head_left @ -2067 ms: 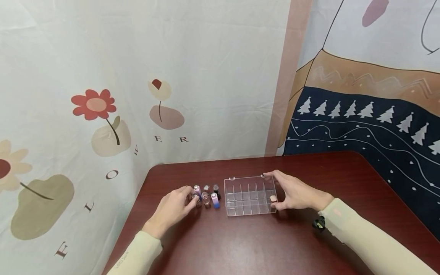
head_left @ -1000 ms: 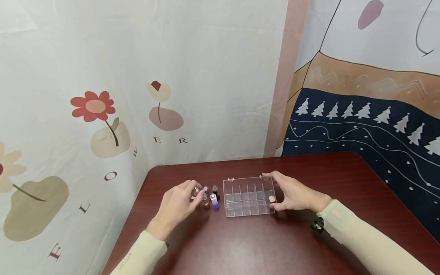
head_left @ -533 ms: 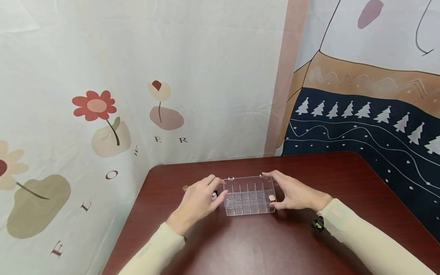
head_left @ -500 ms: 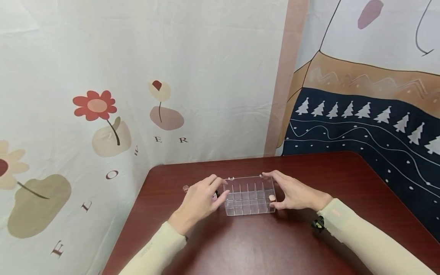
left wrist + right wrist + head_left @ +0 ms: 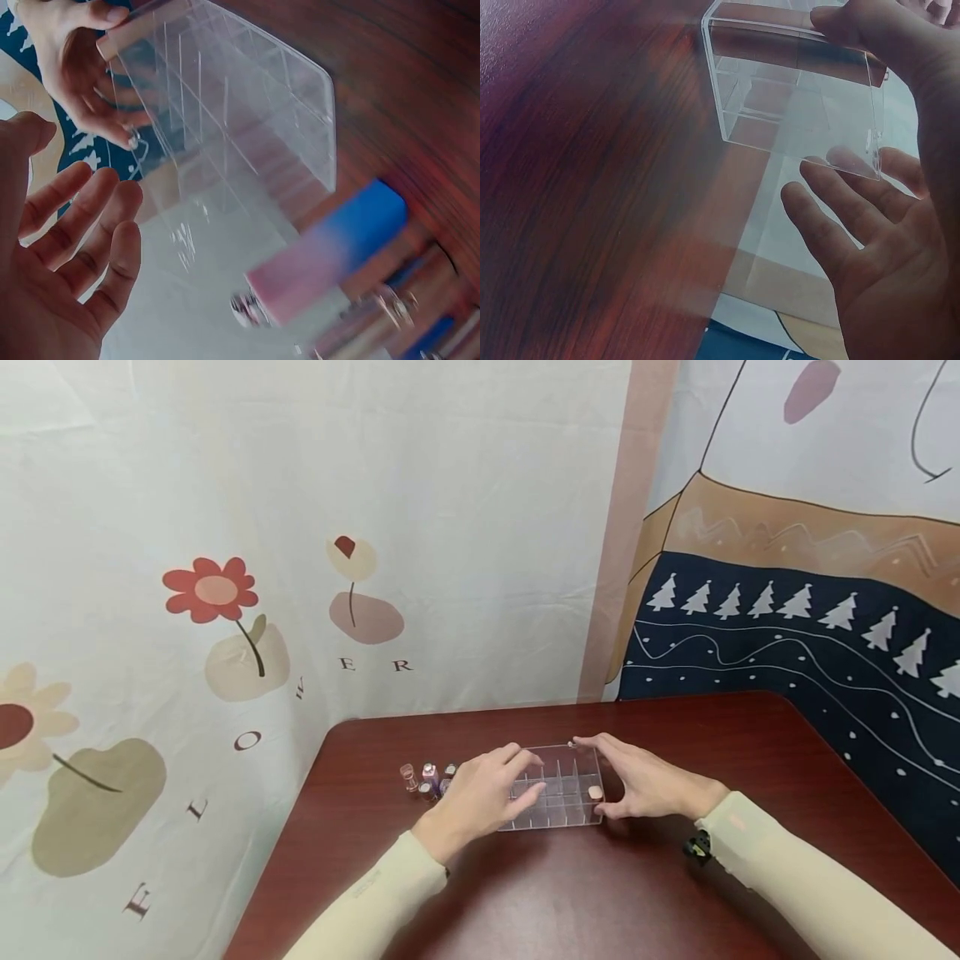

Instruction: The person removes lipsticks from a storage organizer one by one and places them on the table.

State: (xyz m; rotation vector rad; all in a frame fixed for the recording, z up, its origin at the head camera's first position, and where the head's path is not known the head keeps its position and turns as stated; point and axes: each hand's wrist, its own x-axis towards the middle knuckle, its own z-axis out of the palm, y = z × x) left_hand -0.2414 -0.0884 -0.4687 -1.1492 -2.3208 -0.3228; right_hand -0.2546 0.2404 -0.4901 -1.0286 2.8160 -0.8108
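Note:
A clear plastic compartment box (image 5: 558, 789) stands on the table, with a small beige piece (image 5: 596, 792) in a compartment at its right end. My right hand (image 5: 648, 779) grips that end between thumb and fingers; in the right wrist view the thumb lies on one edge of the box. My left hand (image 5: 483, 789) hovers over the box's left part, and its loosely bent fingers (image 5: 90, 202) hold nothing in the left wrist view. Behind it are several small bottles (image 5: 408, 777), one a pink-and-blue bottle (image 5: 330, 255) with a shiny top. The left hand hides some of them.
The dark red wooden table (image 5: 562, 893) reaches the cloth-covered walls at the back. A printed curtain (image 5: 480, 527) hangs behind, and a dark blue tree print (image 5: 787, 635) covers the right side.
My left hand has moved right from the small bottles to above the box, uncovering the leftmost bottles again. My right hand keeps its grip on the box's right end.

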